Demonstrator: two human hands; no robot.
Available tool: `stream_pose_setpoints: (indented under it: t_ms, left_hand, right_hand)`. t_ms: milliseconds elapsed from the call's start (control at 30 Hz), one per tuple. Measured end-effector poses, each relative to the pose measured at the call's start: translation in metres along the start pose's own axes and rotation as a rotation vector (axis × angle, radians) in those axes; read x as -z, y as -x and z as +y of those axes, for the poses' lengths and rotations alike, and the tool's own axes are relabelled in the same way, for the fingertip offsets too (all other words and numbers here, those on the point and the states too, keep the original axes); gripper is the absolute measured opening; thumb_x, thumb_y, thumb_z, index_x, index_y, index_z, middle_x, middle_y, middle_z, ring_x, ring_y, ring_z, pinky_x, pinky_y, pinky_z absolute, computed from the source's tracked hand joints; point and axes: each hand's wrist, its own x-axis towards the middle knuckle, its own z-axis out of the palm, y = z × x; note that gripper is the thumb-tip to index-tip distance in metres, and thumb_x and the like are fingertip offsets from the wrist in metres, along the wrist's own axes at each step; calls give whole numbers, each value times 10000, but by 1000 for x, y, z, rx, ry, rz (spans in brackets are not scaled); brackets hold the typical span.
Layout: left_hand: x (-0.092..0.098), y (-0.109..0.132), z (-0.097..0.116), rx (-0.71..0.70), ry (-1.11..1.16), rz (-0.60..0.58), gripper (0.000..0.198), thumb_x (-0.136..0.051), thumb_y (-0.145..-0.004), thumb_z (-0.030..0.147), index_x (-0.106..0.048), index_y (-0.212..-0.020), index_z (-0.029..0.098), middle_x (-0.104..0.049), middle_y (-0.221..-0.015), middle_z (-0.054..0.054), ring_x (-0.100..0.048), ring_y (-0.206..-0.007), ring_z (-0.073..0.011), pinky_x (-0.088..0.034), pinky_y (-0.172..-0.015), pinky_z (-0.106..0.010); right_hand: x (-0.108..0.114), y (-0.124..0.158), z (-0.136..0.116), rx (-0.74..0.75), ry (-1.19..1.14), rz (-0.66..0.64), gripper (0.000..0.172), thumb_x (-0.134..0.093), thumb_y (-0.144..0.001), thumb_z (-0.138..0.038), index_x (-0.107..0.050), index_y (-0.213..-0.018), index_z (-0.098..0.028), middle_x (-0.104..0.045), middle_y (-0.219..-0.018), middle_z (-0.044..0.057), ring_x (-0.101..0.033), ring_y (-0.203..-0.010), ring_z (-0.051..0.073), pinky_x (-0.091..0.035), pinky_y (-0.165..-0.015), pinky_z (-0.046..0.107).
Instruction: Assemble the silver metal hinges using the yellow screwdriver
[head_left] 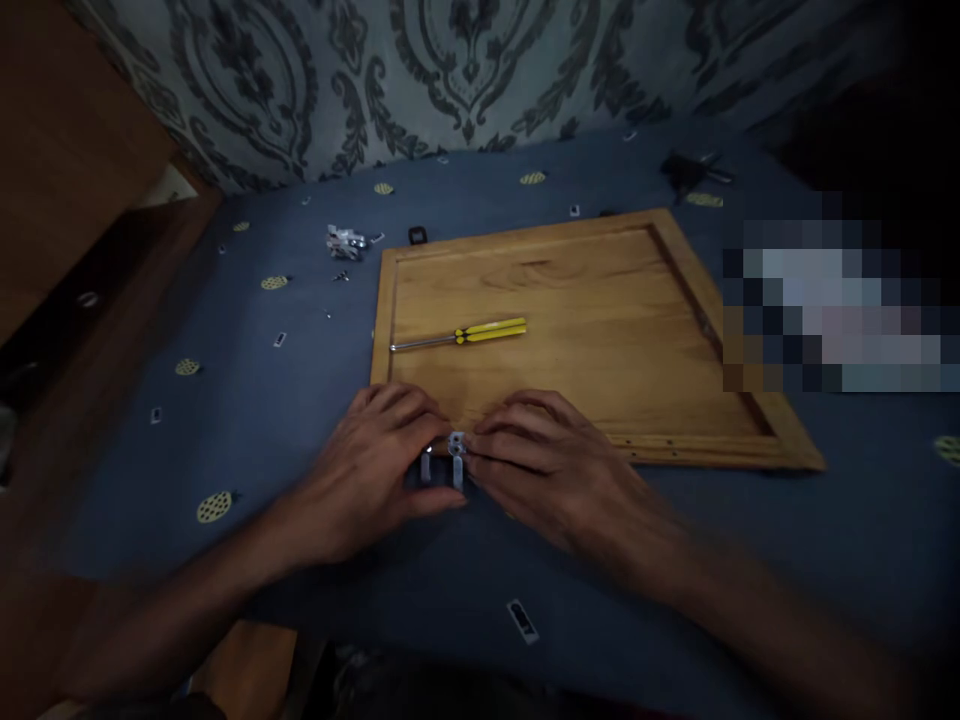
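Observation:
A metal hinge (457, 460) sits at the near edge of a framed wooden panel (570, 300), between my two hands. My left hand (390, 450) curls round the hinge's left side, its thumb below and its fingers on the panel's frame. From the right, the fingertips of my right hand (540, 455) press on the hinge, and its upper fingers rest over the panel. A screwdriver with a yellow and black handle (491, 331) lies on the panel, its tip toward the left frame. Small dark holes show in the near frame to the right.
On the blue patterned cloth (247, 400), another metal hinge (346, 242) lies beyond the panel's left side, with small screws (341, 277) near it. A black square piece (418, 235) is by the far left corner. A dark object (694, 173) lies at the back right.

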Motion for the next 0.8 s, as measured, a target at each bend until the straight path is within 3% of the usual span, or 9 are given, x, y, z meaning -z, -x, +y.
stream_pose_setpoints:
  t_ms: [167,267,400,500,600,700,800]
  left_hand:
    - [0,-3,3,79,28,-53,421,-924,-789,447,-697,-1044,199,-718,-1130,-45,-637,-1118,-270,-485,-954,-422]
    - [1,-5,5,91,39,-71,434,-919,-793,463,-703,-1043,180,-711,-1103,-55,-625,-1122,-272,-465,-974,-411]
    - [2,-7,4,93,48,-92,479,-905,-783,545,-712,-1019,175,-700,-1064,-44,-616,-1084,-257,-442,-974,-384]
    - [2,-7,2,94,60,-94,465,-913,-777,538,-710,-986,175,-704,-1061,-37,-616,-1076,-248,-434,-990,-376]
    - [-1,-7,0,85,73,-72,452,-897,-795,544,-703,-969,175,-710,-1057,-44,-614,-1083,-259,-432,-995,-381]
    - [-4,-6,-2,71,78,-52,421,-851,-836,557,-703,-957,181,-713,-1058,-56,-613,-1088,-272,-439,-987,-394]
    - [-6,-5,-3,56,91,-31,397,-835,-857,541,-710,-998,191,-716,-1105,-63,-616,-1118,-281,-443,-1006,-411]
  right_hand:
    - [2,-4,0,-3,-65,40,359,-469,-1105,-271,-738,-870,-230,-779,-840,-1,-694,-801,174,-575,-799,384]
    - [6,-7,1,13,-120,38,256,-534,-1062,-200,-772,-972,-234,-793,-854,19,-721,-823,180,-619,-804,386]
    - [5,-8,1,-30,-151,69,367,-587,-986,-164,-785,-1208,-379,-817,-900,30,-784,-846,255,-697,-717,395]
    - [4,-11,3,-109,-232,145,465,-626,-943,-194,-741,-1277,-495,-827,-901,6,-806,-803,295,-716,-640,381]
    - [6,-18,5,-195,-358,152,444,-563,-955,-174,-775,-1130,-523,-825,-839,4,-812,-748,292,-708,-610,368]
    - [10,-27,9,-241,-357,163,335,-556,-963,-193,-786,-927,-435,-821,-805,16,-814,-718,286,-701,-611,348]
    - [9,-40,17,-232,-287,108,286,-576,-959,-167,-778,-858,-343,-827,-815,29,-814,-718,256,-694,-640,307]
